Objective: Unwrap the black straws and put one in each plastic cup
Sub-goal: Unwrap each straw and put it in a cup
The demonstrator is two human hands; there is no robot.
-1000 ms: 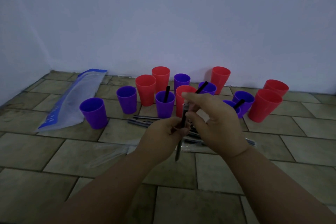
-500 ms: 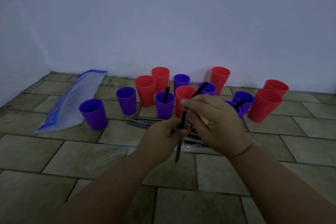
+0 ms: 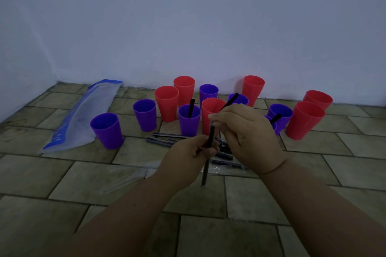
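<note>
Pinching the top end of the wrapped black straw (image 3: 210,139), the right grip (image 3: 248,137) now has its fingertips curled down onto it. A second ago those fingers were stretched out above the straw's tip. The left grip (image 3: 187,157), clenched round the straw's middle, has barely shifted. The straw stands nearly upright between the two, its lower end hanging free below the left grip, above the floor (image 3: 62,173). It looks thin and dark with a faint sheen. Whether its wrapper is torn yet cannot be told in the dim light.

Just beyond the grips lies a loose pile of wrapped straws (image 3: 165,139), partly hidden by the hands. Past the pile stand the plastic cups (image 3: 145,115), some purple and some red. Three carry a black straw: a purple cup (image 3: 189,126) just beyond the left grip, another purple cup (image 3: 240,99) behind the right grip's knuckles, and a third purple cup (image 3: 273,126) on the right grip's outer side, mostly hidden. A red cup (image 3: 210,110) stands straight behind the held straw.

To the outer side of the left grip, clear crumpled wrappers (image 3: 125,175) lie on the floor. Farther off that way, a blue-and-clear plastic bag (image 3: 83,115) lies flat near the wall (image 3: 188,27). The floor is tan tile laid like brick, and the plain pale wall rises right behind the cups.
</note>
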